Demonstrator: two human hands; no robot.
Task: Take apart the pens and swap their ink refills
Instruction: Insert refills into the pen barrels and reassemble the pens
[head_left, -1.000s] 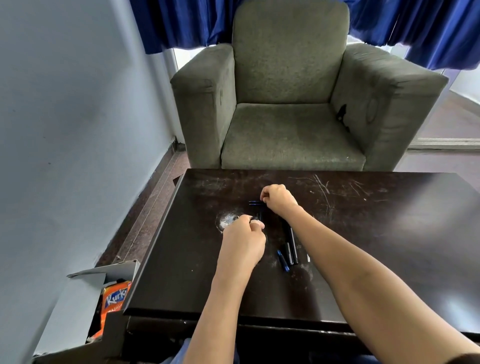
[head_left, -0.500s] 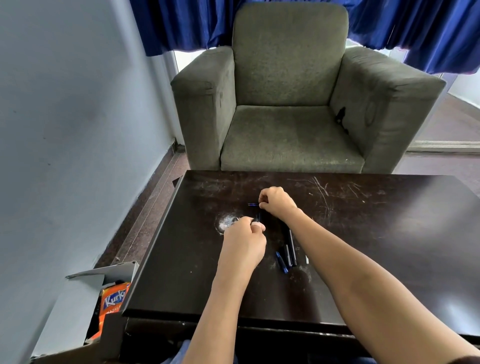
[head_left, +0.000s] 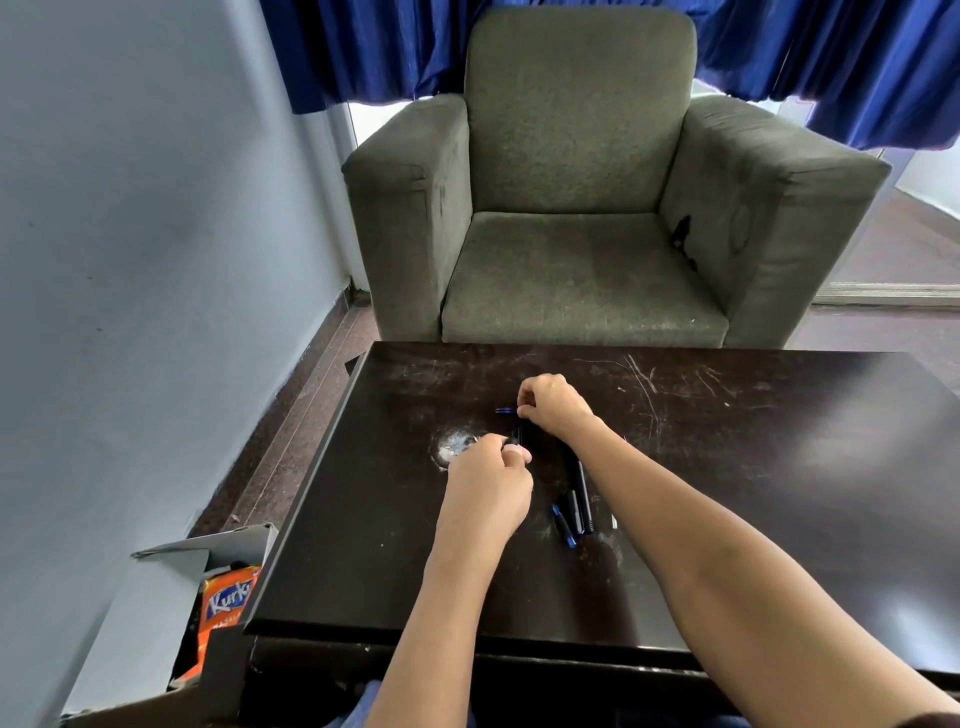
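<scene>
Mid-swap: right hand (head_left: 555, 411) pinches blue refill (head_left: 505, 410), left hand (head_left: 488, 480) pinches dark barrel (head_left: 517, 438); other parts (head_left: 583, 496) loose on table (head_left: 779, 519), reassembly likely pending.

Clock centred on the left hand (head_left: 488, 483) and right hand (head_left: 553, 405): the table (head_left: 779, 467) from 2 to 4 o'clock is wide open dark top, tons of room for a hand. Between the hands it's tight, with the black barrel (head_left: 517, 436) and blue piece (head_left: 505, 410) they pinch. Loose pen parts (head_left: 574, 506) crowd 5, just beside the right forearm. The armchair (head_left: 582, 208) walls off 12, the wall (head_left: 130, 260) runs along 9, and a cardboard box (head_left: 208, 545) sits low at 8.
</scene>
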